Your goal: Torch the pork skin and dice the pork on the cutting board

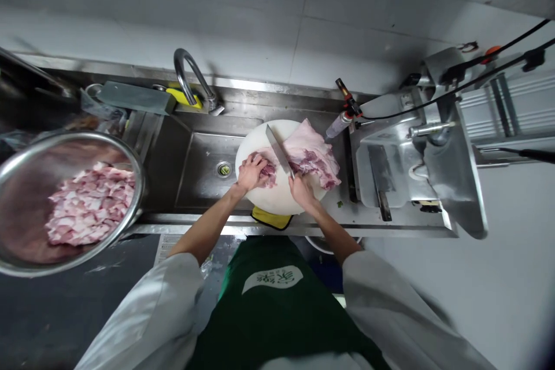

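Holds cut meat (269,173) directly under left hand (251,171), apparently curled over it; grips knife (278,149) in closed right hand (300,189).

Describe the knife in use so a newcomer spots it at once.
Find the round white cutting board just right of the sink drain. Over it, the knife slants between the meat under the left hand and the larger slab to the right. Unlike the other knife, lying farther right, this one is held in the right hand.
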Demonstrator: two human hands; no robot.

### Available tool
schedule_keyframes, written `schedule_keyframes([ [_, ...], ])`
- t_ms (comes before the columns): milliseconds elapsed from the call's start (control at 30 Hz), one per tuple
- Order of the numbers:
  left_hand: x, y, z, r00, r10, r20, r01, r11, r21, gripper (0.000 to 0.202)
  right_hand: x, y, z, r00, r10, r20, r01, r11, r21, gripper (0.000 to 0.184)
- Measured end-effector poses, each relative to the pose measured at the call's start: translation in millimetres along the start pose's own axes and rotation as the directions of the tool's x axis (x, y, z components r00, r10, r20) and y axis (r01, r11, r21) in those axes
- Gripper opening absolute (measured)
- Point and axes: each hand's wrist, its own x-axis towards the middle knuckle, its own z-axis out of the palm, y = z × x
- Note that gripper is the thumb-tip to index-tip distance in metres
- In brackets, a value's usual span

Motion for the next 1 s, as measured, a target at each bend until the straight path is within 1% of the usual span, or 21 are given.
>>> schedule_keyframes([
  [67, -1, -4, 0.8, 1.000, -0.009, -0.018, 0.009, 1.000, -0.016, 0.042, -40, 21, 12, 0.997, 0.056, 0.043, -0.055, 0.998, -0.029, 0.037],
  [133, 0, -5, 1.4, 1.000, -0.008, -0.020, 0.007, 1.000, -0.029, 0.040, -78, 38, 23, 0.983, 0.139, 0.116, -0.133, 0.989, -0.058, 0.037],
  [167, 0, -4, 1.5, 1.000, -0.005, -0.018, 0.005, 0.999, -0.034, 0.038, -90, 42, 26, 0.975, 0.172, 0.142, -0.163, 0.984, -0.072, 0.037],
  [200, 0, -4, 1.5, 1.000, -0.001, -0.016, 0.000, 0.999, -0.039, 0.037, -95, 43, 28, 0.969, 0.191, 0.157, -0.180, 0.980, -0.079, 0.038],
  [233, -1, -3, 1.5, 1.000, 0.004, -0.016, -0.005, 0.999, -0.044, 0.037, -93, 39, 28, 0.969, 0.191, 0.156, -0.181, 0.980, -0.078, 0.038],
  [267, -2, -2, 1.5, 1.000, 0.006, -0.016, -0.007, 0.999, -0.049, 0.037, -85, 33, 26, 0.975, 0.172, 0.140, -0.164, 0.984, -0.067, 0.038],
  [333, -5, -2, 1.8, 1.000, 0.001, -0.018, -0.002, 0.998, -0.057, 0.038, -55, 16, 16, 0.990, 0.117, 0.084, -0.115, 0.993, -0.032, 0.039],
  [400, -9, -3, 2.9, 1.000, -0.008, -0.022, 0.007, 0.998, -0.066, 0.039, -21, 1, -1, 0.998, 0.057, 0.037, -0.056, 0.998, -0.014, 0.039],
  [467, -13, -5, 4.9, 0.999, -0.012, -0.037, 0.009, 0.996, -0.087, 0.040, 4, -8, -22, 1.000, 0.002, 0.016, -0.002, 1.000, -0.021, 0.039],
  [533, -15, -8, 7.9, 0.998, -0.012, -0.060, 0.005, 0.993, -0.118, 0.040, 13, -12, -41, 0.998, -0.042, -0.037, 0.041, 0.999, -0.031, 0.042],
  [600, -15, -10, 10.9, 0.997, -0.009, -0.081, -0.003, 0.989, -0.145, 0.040, 10, -15, -51, 0.989, -0.043, -0.142, 0.039, 0.999, -0.029, 0.047],
  [667, -15, -12, 12.9, 0.996, -0.007, -0.091, -0.007, 0.987, -0.158, 0.038, 3, -19, -50, 0.973, -0.016, -0.232, 0.013, 1.000, -0.012, 0.050],
  [700, -14, -12, 13.5, 0.996, -0.010, -0.093, -0.005, 0.987, -0.158, 0.038, 0, -20, -46, 0.971, 0.002, -0.239, -0.003, 1.000, -0.003, 0.049],
  [733, -13, -12, 13.7, 0.996, -0.013, -0.092, -0.001, 0.988, -0.157, 0.037, -3, -20, -39, 0.977, 0.017, -0.214, -0.017, 1.000, 0.003, 0.047],
  [767, -12, -13, 13.8, 0.996, -0.019, -0.092, 0.004, 0.988, -0.154, 0.037, -7, -18, -31, 0.987, 0.031, -0.161, -0.030, 1.000, 0.008, 0.044],
  [800, -10, -14, 13.8, 0.995, -0.023, -0.093, 0.009, 0.988, -0.152, 0.036, -11, -14, -22, 0.995, 0.047, -0.092, -0.045, 0.999, 0.014, 0.041],
  [867, -6, -16, 13.8, 0.994, -0.021, -0.107, 0.004, 0.986, -0.164, 0.033, -26, 0, -6, 0.996, 0.085, 0.033, -0.086, 0.996, 0.014, 0.036],
  [933, -2, -20, 13.9, 0.988, -0.025, -0.153, -0.007, 0.979, -0.206, 0.029, -51, 19, 5, 0.987, 0.126, 0.098, -0.125, 0.992, -0.008, 0.036],
  [1000, -1, -26, 14.3, 0.968, -0.081, -0.237, 0.012, 0.960, -0.280, 0.026, -83, 37, 12, 0.976, 0.165, 0.143, -0.160, 0.986, -0.048, 0.036],
])
